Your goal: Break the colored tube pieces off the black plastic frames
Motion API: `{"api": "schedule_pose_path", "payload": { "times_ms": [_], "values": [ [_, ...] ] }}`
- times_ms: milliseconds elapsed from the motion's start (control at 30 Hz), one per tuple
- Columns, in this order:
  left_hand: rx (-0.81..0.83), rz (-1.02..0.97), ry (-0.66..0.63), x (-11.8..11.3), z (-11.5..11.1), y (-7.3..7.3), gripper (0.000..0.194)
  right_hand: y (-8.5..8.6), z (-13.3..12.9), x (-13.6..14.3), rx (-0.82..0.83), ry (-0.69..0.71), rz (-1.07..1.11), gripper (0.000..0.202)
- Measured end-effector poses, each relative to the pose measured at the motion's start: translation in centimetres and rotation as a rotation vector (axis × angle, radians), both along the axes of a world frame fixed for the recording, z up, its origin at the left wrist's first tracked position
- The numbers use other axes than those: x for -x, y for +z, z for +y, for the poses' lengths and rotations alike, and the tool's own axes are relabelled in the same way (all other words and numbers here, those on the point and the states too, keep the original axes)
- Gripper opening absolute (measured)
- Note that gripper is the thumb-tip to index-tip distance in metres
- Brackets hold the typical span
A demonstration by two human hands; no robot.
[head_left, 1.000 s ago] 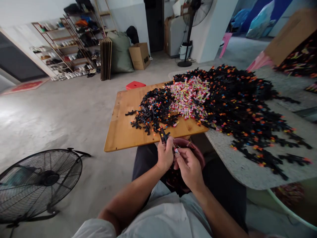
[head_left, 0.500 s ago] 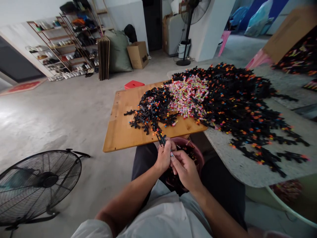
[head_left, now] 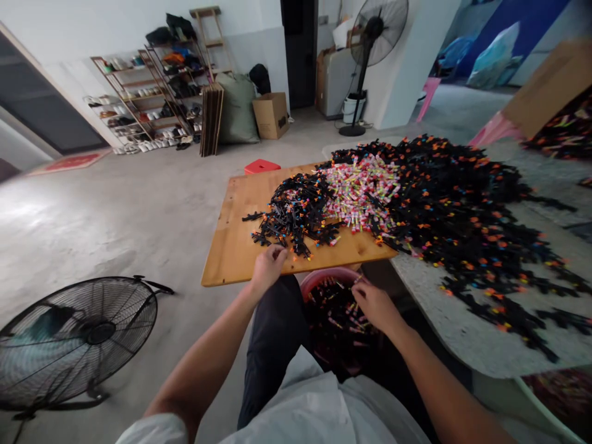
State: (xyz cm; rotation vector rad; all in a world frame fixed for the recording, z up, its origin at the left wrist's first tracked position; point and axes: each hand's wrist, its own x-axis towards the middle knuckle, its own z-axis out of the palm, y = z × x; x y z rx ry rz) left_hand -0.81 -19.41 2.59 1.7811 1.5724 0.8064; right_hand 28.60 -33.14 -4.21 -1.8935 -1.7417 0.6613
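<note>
My left hand [head_left: 269,266] is over the front edge of the wooden board [head_left: 226,246], its fingers closed near a small pile of black toy guns [head_left: 296,206] with orange and blue tips. What it holds, if anything, is hidden. Above the right rim of a pink tub [head_left: 330,273], my right hand [head_left: 374,300] has its fingers pinched together; anything between them is too small to name. Black pieces and small light tubes lie inside the tub. Pink and white tubes [head_left: 361,191] form a heap between the small pile and a much larger pile of black toy guns [head_left: 444,191].
A grey stone-like tabletop [head_left: 444,320] extends on the right, with a green-rimmed tub [head_left: 541,394] below it. On the left stands a black floor fan [head_left: 99,333]. A red stool [head_left: 261,166] is behind the board. Farther back are shoe racks, a cardboard box [head_left: 271,115] and a standing fan.
My hands, together over the tub before, have moved apart: the left to the board's edge, the right to the tub's right rim. The toy gun that was at my left hand no longer shows there.
</note>
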Motion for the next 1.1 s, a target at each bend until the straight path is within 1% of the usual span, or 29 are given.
{"api": "schedule_pose_path", "payload": {
  "times_ms": [67,100,167,200,233,300,367,400,467,533,633,700,767,800,900,967,1033,1100],
  "values": [
    [-0.038,0.205,0.032,-0.5,2.6,0.5,0.018,1.5,3.9,0.5,-0.123,-0.054,-0.131,0.029],
    [-0.050,0.297,0.073,-0.6,3.6,0.7,0.022,2.3,5.9,0.8,-0.167,-0.072,-0.196,0.032],
    [-0.050,0.450,0.153,-0.1,5.4,0.7,0.033,3.8,9.3,1.3,-0.196,-0.078,-0.317,0.036],
    [-0.044,0.521,0.164,0.6,6.1,0.5,0.037,4.3,10.6,1.5,-0.181,-0.060,-0.370,0.038],
    [-0.041,0.589,0.135,1.4,6.7,0.3,0.042,4.7,11.7,1.5,-0.152,-0.031,-0.417,0.039],
    [-0.052,0.697,0.004,3.6,7.5,-0.3,0.049,5.0,13.0,1.5,-0.087,0.040,-0.491,0.040],
    [-0.080,0.753,-0.143,5.8,7.9,-0.8,0.054,5.1,13.5,1.3,-0.046,0.096,-0.551,0.036],
    [-0.089,0.764,-0.191,6.8,8.0,-1.0,0.053,5.2,13.7,1.2,-0.033,0.118,-0.575,0.033],
    [-0.099,0.781,-0.248,8.4,7.9,-1.1,0.048,5.5,13.7,1.1,-0.006,0.151,-0.587,0.026],
    [-0.104,0.800,-0.285,9.5,7.7,-0.8,0.041,5.8,13.6,1.1,0.019,0.158,-0.566,0.020],
    [-0.108,0.818,-0.343,10.4,7.3,-0.2,0.033,5.6,13.1,1.2,0.036,0.108,-0.518,0.016],
    [-0.124,0.812,-0.361,10.8,6.7,0.0,0.032,5.0,12.3,1.5,0.004,0.031,-0.365,0.013],
    [-0.159,0.773,-0.334,10.8,5.8,0.0,0.030,4.3,11.0,2.1,-0.061,-0.061,-0.084,0.010],
    [-0.184,0.738,-0.305,10.7,5.2,-0.2,0.029,4.1,10.2,2.6,-0.087,-0.093,0.079,0.013],
    [-0.243,0.545,-0.231,9.3,2.9,-0.6,0.022,4.3,7.4,4.6,-0.091,-0.102,0.525,0.030],
    [-0.205,0.330,-0.221,7.4,1.0,-0.8,0.017,5.2,5.6,6.4,-0.075,-0.063,0.743,0.040],
    [-0.099,0.084,-0.250,4.9,-1.0,-0.7,0.016,6.4,4.2,8.0,-0.074,-0.034,0.856,0.044],
    [-0.002,-0.135,-0.319,2.3,-2.9,0.0,0.019,7.6,3.1,9.3,-0.081,-0.024,0.902,0.043]
  ]
}}
